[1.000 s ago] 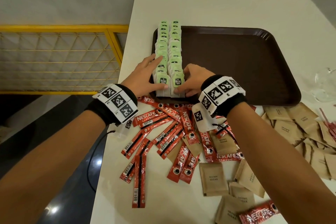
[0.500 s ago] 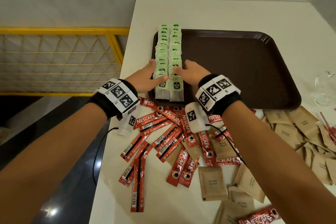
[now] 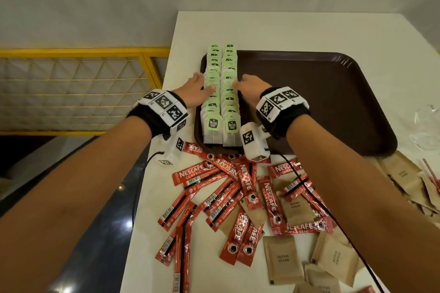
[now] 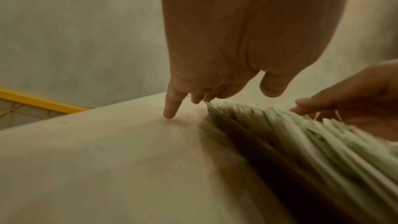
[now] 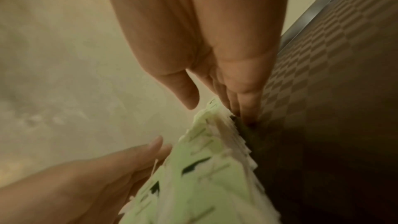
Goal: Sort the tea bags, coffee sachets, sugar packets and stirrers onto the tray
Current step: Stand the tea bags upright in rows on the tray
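Two rows of green-tagged tea bags (image 3: pixel 220 93) stand along the left edge of the dark brown tray (image 3: pixel 321 102). My left hand (image 3: pixel 197 90) lies flat against the left side of the rows, thumb on top, one fingertip on the white table (image 4: pixel 170 115). My right hand (image 3: pixel 247 85) presses its straight fingers against the right side of the rows (image 5: pixel 215 142), down on the tray floor (image 5: pixel 323 91). Red coffee sachets (image 3: pixel 226 197) and brown sugar packets (image 3: pixel 283 259) lie loose on the table in front of the tray. Red stirrers (image 3: pixel 431 173) show at the right edge.
A yellow railing (image 3: pixel 83 52) with mesh runs left of the table, over a dark floor below. A clear glass (image 3: pixel 428 126) stands right of the tray. More brown sugar packets (image 3: pixel 404 176) are heaped at the right. Most of the tray floor is bare.
Both hands have slid away from me along the two tea bag rows, from the near end to about the middle, staying on either side of them.
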The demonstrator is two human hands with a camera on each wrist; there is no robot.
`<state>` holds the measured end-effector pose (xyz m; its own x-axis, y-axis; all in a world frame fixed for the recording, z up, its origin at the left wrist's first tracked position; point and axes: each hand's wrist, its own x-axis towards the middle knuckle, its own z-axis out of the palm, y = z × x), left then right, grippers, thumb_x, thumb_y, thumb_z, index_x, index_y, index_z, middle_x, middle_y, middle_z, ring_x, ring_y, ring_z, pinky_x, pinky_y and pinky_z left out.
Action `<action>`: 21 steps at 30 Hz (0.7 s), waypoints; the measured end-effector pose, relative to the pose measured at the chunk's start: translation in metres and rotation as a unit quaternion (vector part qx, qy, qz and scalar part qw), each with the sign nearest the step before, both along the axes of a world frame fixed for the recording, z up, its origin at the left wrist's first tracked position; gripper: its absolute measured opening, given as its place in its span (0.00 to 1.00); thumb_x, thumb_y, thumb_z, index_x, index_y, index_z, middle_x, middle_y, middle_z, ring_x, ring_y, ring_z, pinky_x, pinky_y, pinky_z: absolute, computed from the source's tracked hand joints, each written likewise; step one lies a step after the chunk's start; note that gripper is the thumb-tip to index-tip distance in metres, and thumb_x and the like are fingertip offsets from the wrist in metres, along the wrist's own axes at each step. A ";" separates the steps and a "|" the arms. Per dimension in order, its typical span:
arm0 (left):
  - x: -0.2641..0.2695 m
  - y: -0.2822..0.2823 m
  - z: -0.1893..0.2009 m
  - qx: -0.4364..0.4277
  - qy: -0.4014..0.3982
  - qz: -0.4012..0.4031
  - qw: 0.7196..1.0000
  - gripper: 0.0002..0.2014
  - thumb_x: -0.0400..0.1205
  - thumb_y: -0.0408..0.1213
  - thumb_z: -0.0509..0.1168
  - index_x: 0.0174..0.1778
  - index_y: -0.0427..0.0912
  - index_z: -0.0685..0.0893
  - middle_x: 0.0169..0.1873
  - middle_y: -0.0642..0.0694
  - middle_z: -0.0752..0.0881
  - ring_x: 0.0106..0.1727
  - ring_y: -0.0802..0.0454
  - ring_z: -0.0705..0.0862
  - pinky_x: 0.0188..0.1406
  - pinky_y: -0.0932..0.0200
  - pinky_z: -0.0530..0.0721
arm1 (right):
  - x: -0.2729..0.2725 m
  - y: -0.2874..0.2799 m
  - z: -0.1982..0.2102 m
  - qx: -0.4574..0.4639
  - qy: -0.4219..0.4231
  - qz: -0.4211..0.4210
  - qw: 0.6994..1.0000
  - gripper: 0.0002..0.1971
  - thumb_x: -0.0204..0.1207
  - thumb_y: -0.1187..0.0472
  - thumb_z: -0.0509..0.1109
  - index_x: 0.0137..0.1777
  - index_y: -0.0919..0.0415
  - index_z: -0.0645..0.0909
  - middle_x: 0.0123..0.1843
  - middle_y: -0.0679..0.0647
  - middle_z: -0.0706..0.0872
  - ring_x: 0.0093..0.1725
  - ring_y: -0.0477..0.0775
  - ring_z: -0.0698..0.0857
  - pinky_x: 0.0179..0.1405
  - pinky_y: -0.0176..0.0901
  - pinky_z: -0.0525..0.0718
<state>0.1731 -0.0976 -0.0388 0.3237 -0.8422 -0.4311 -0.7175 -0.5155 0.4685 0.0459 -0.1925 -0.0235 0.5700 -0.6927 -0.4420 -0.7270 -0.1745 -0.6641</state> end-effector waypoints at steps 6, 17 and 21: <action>-0.001 -0.018 -0.005 0.055 -0.036 0.030 0.997 0.35 0.87 0.54 0.42 0.82 0.35 0.39 0.82 0.36 0.39 0.83 0.45 0.44 0.79 0.52 0.47 | 0.017 -0.005 -0.003 -0.010 -0.003 0.010 1.000 0.17 0.83 0.63 0.58 0.69 0.69 0.72 0.70 0.62 0.78 0.67 0.61 0.78 0.67 0.50 0.76; 0.022 -0.040 -0.003 0.062 -0.052 0.028 0.996 0.34 0.87 0.56 0.42 0.83 0.37 0.43 0.82 0.39 0.47 0.83 0.45 0.49 0.79 0.49 0.50 | 0.034 -0.034 -0.003 -0.007 0.012 -0.034 0.999 0.18 0.85 0.61 0.55 0.72 0.68 0.71 0.66 0.62 0.77 0.70 0.61 0.75 0.52 0.40 0.71; 0.028 -0.045 -0.011 0.044 -0.022 0.035 0.998 0.37 0.84 0.60 0.46 0.83 0.39 0.50 0.80 0.38 0.58 0.80 0.42 0.59 0.79 0.48 0.58 | 0.043 -0.039 -0.009 0.006 0.007 -0.049 0.999 0.17 0.84 0.63 0.56 0.70 0.69 0.72 0.69 0.63 0.78 0.64 0.60 0.79 0.54 0.42 0.74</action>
<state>0.2015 -0.1428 -0.0495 0.4009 -0.7764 -0.4864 -0.6973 -0.6029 0.3876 0.0886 -0.2310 -0.0325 0.4934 -0.7393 -0.4583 -0.7496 -0.0940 -0.6552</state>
